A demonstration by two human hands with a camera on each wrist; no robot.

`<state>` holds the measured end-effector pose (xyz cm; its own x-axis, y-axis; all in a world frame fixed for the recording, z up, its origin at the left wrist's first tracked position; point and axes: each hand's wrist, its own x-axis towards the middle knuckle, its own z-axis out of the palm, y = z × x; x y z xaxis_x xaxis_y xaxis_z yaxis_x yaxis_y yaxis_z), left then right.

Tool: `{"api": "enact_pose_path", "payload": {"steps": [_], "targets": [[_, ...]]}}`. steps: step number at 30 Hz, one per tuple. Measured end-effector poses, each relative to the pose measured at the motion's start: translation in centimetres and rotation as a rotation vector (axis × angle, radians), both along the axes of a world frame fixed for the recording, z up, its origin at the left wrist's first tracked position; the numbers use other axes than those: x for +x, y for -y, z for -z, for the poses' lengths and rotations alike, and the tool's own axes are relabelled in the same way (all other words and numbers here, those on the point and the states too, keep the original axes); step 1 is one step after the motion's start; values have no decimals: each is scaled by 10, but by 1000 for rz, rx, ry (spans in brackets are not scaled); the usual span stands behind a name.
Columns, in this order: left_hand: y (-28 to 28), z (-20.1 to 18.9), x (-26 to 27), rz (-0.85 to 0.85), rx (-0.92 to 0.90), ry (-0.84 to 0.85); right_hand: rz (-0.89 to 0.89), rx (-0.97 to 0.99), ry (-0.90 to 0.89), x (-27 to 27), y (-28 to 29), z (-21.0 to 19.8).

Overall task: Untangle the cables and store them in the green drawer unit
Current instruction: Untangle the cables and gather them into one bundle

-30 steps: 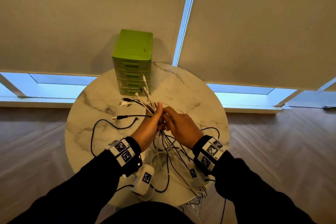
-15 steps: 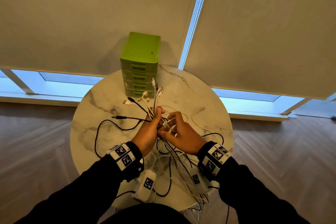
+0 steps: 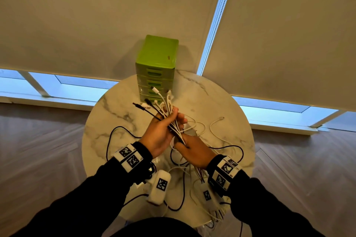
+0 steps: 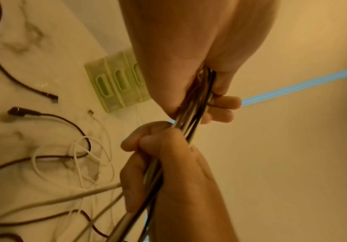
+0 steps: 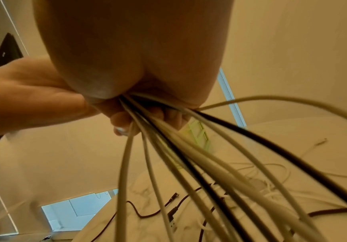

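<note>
Cables (image 3: pixel 169 119): bundle gripped by both hands.
Left hand (image 3: pixel 159 132): fingers curled round it.
Right hand (image 3: pixel 194 152): clasping it just below.
Green drawer unit (image 3: pixel 156 67): beyond both hands.

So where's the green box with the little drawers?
In the head view the green drawer unit stands at the far edge of the round marble table, in the middle, just beyond the cable bundle that both hands hold.
</note>
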<state>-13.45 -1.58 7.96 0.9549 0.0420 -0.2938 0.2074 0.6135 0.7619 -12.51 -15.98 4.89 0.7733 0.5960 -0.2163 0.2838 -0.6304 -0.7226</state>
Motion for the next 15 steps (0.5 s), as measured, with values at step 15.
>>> {"api": "enact_pose_path", "payload": {"steps": [15], "targets": [[-1,-10,0,-22,69,-109,-156,-84,155,-1,22,4]]}}
